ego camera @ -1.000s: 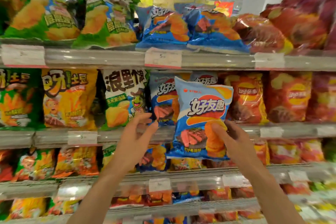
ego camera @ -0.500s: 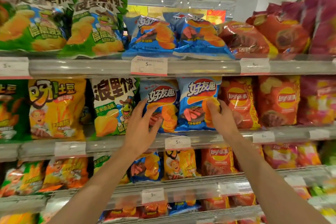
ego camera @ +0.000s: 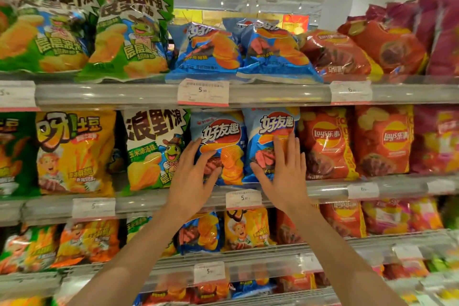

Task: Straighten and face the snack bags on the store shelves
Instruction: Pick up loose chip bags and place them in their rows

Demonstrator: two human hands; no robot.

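Two blue chip bags stand upright side by side on the second shelf, fronts facing out. My left hand point(ego camera: 192, 176) lies flat with fingers spread on the lower left of the left blue bag point(ego camera: 223, 136). My right hand point(ego camera: 284, 171) presses flat, fingers together and pointing up, on the front of the right blue bag point(ego camera: 269, 126). Neither hand grips a bag. The lower parts of both bags are partly hidden by my hands.
Red Lay's bags point(ego camera: 327, 141) stand right of the blue pair, a white-green bag point(ego camera: 154, 149) and a yellow bag point(ego camera: 74, 151) to the left. Two blue bags point(ego camera: 243, 52) lean back on the top shelf. The shelf rail point(ego camera: 154, 200) carries price tags. Lower shelves hold more bags.
The right blue bag went from held out in front of the shelf into its slot. My right hand let go and now lies flat on it. My left hand moved onto the left bag.
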